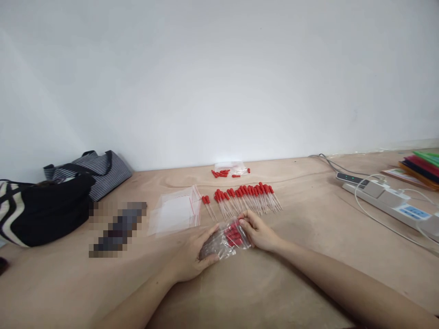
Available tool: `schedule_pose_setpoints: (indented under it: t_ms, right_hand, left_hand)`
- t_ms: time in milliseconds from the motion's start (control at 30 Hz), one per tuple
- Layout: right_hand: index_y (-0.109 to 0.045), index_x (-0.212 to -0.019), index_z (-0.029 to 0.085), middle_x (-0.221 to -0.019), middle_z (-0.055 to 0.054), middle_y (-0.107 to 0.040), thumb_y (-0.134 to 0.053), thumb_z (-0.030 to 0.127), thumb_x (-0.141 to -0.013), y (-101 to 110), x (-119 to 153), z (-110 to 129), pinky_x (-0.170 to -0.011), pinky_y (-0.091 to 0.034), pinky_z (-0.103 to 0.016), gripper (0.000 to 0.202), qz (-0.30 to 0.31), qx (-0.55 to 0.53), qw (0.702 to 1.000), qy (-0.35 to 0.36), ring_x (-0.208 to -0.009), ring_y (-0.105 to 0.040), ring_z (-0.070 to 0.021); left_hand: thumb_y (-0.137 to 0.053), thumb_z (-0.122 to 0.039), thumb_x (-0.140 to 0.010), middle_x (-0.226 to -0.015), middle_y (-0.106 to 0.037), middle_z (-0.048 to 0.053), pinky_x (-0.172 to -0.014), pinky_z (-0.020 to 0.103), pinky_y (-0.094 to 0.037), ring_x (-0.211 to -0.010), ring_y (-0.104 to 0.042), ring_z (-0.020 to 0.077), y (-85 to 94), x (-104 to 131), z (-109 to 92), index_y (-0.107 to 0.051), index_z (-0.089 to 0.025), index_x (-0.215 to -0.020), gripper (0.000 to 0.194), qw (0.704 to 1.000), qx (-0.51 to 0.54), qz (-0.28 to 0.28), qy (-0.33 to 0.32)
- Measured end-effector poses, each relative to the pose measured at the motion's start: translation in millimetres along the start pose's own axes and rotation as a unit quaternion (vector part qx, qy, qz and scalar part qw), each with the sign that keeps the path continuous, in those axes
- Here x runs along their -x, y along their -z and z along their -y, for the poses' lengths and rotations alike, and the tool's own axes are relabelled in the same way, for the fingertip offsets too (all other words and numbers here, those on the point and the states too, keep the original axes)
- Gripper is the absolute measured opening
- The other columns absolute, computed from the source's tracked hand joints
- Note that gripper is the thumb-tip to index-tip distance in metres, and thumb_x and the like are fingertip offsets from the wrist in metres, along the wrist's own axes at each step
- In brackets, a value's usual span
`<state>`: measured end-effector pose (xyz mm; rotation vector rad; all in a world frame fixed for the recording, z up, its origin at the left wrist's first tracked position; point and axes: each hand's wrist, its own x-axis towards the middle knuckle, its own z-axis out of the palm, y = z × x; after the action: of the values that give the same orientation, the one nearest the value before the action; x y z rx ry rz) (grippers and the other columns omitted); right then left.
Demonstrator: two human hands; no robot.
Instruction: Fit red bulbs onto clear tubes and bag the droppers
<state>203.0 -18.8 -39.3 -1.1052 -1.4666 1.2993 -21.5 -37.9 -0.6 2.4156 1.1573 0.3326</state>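
A clear plastic bag (222, 242) lies between my hands, with several droppers' red bulbs (233, 234) showing at its right end. My left hand (192, 256) is closed round the bag's left end, thumb below and fingers above. At the other end, my right hand (257, 230) pinches the bag's edge beside the red bulbs. Just beyond them a row of droppers (254, 198) with red bulbs and thin clear stems lies on the table. Left of that row is a stack of flat clear zip bags (174, 210).
Loose red bulbs (221, 173) and a clear bag (229, 165) lie near the wall. A striped bag (109, 171), a black bag (48, 205) and a blurred dark object (118, 228) are at left. A power strip (394, 205) with cables and coloured folders (423, 167) are at right.
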Motion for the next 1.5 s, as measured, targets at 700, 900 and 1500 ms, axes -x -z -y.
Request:
schedule_pose_setpoints:
  t_ms: [700,900,1500]
  right_hand:
    - [-0.065,-0.079,0.017,-0.055,0.003,-0.060,-0.064,0.038,-0.061,4.7,-3.8,-2.8,-0.037,-0.032,-0.018,0.028,0.015,-0.022,0.999,-0.047,-0.038,-0.041,-0.0051]
    - [-0.065,-0.074,0.015,-0.066,-0.003,-0.066,-0.067,0.040,-0.057,-1.9,-5.3,-2.9,-0.054,-0.046,-0.025,0.030,-0.045,-0.047,0.998,-0.027,-0.056,-0.058,-0.0127]
    - [-0.066,-0.078,0.015,-0.075,-0.004,-0.063,-0.053,0.020,-0.073,18.4,-37.1,9.0,-0.062,-0.041,-0.025,0.015,-0.120,0.301,0.939,0.116,-0.064,-0.053,-0.0130]
  left_hand:
    - [-0.052,-0.038,-0.078,-0.129,-0.045,0.006,-0.098,0.043,-0.032,-0.116,-0.041,0.0247,1.7,0.0,-1.1,-0.028,-0.025,-0.132,0.061,1.000,-0.003,0.002,-0.002]
    - [-0.051,-0.038,-0.079,-0.130,-0.043,0.006,-0.098,0.042,-0.032,-0.116,-0.040,0.0245,-0.1,0.3,1.4,-0.028,-0.026,-0.132,0.060,1.000,0.003,-0.004,-0.012]
    - [-0.052,-0.041,-0.078,-0.133,-0.040,0.005,-0.099,0.043,-0.032,-0.119,-0.039,0.0244,4.0,-0.9,8.5,-0.037,-0.026,-0.128,0.054,0.999,-0.020,0.013,-0.042]
